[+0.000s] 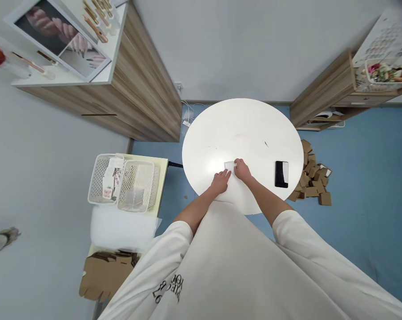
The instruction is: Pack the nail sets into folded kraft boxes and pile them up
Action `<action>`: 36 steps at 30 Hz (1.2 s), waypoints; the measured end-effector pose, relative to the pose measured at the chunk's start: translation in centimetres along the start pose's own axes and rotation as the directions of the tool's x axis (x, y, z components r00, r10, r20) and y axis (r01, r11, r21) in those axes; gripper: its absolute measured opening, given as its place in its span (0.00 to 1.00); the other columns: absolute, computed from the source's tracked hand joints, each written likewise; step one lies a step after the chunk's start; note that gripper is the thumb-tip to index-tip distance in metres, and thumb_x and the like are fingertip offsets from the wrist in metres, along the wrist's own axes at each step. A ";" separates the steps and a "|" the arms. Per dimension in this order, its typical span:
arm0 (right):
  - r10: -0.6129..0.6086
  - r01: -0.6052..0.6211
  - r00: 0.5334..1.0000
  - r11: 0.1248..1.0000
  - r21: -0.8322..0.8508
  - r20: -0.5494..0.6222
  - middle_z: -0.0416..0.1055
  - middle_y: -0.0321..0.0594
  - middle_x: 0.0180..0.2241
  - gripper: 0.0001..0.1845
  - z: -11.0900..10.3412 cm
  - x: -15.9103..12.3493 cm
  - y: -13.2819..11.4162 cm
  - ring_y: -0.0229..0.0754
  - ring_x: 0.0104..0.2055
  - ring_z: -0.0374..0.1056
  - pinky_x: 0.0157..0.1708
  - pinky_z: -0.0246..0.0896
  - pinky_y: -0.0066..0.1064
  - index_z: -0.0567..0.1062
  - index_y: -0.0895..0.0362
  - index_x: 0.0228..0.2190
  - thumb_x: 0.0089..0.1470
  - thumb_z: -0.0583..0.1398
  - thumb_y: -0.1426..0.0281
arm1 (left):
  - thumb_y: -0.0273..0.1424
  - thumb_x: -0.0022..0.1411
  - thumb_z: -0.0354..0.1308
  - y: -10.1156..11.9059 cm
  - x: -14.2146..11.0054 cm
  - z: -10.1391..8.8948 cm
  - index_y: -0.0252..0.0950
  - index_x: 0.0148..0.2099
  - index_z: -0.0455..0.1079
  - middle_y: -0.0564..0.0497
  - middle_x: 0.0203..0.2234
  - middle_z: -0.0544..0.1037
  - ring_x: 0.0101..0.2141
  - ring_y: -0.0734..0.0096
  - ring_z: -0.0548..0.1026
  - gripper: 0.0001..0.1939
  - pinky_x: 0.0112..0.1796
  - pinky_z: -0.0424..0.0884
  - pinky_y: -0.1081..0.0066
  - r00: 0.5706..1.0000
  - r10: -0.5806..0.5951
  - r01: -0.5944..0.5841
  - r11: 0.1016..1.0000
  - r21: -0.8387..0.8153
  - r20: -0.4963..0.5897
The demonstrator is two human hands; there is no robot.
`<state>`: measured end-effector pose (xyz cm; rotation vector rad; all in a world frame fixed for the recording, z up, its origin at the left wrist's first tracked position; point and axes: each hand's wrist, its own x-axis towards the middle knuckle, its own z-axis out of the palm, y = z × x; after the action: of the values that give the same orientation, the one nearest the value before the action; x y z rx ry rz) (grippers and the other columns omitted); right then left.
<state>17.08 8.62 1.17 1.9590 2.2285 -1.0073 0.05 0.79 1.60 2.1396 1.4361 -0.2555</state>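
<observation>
Packet (228, 165), likely light and soft, best held by its ends, is pinched by the right grip (241, 170) toward the near edge of the surface (241, 122); closure of the left grip (220, 182) cannot be told.

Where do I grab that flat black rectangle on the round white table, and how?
Probably by the two long edges of the flat black rectangular device, around their middle, coming down from above. It lies flat on the round white table and is narrower side to side than front to back, so that's the easier way across.
</observation>
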 end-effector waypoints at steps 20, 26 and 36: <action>0.164 -0.201 0.975 0.942 0.270 0.152 0.68 0.47 0.61 0.34 3.3 -3.3 -5.5 0.45 0.58 0.69 0.57 0.63 0.31 0.64 0.59 0.64 0.57 0.58 0.72 | 0.27 0.60 0.54 -4.4 -2.5 -0.9 0.42 0.74 0.42 0.40 0.71 0.48 0.64 0.47 0.58 0.43 0.58 0.58 0.54 0.999 -0.047 0.047 0.999 -0.007 -0.010; 0.054 -0.101 0.982 0.961 0.259 0.180 0.64 0.49 0.63 0.35 6.2 -1.7 -10.8 0.45 0.58 0.68 0.58 0.62 0.32 0.62 0.57 0.66 0.57 0.57 0.73 | 0.26 0.62 0.51 -9.1 -5.7 -1.9 0.38 0.74 0.44 0.39 0.72 0.47 0.65 0.46 0.56 0.40 0.60 0.56 0.52 0.987 -0.159 0.156 0.986 -0.055 -0.035; -0.041 0.008 0.977 0.988 0.153 0.212 0.51 0.54 0.68 0.39 8.4 -1.5 -13.4 0.51 0.68 0.54 0.66 0.50 0.39 0.57 0.60 0.68 0.58 0.59 0.70 | 0.27 0.63 0.49 -13.4 -7.6 -1.9 0.40 0.75 0.41 0.39 0.71 0.49 0.67 0.45 0.54 0.40 0.62 0.52 0.48 0.990 -0.135 0.135 0.991 -0.016 -0.025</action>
<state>2.09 3.27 1.20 1.7789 2.1213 -1.3571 -15.40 -0.49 2.13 2.0440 1.5956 -0.2675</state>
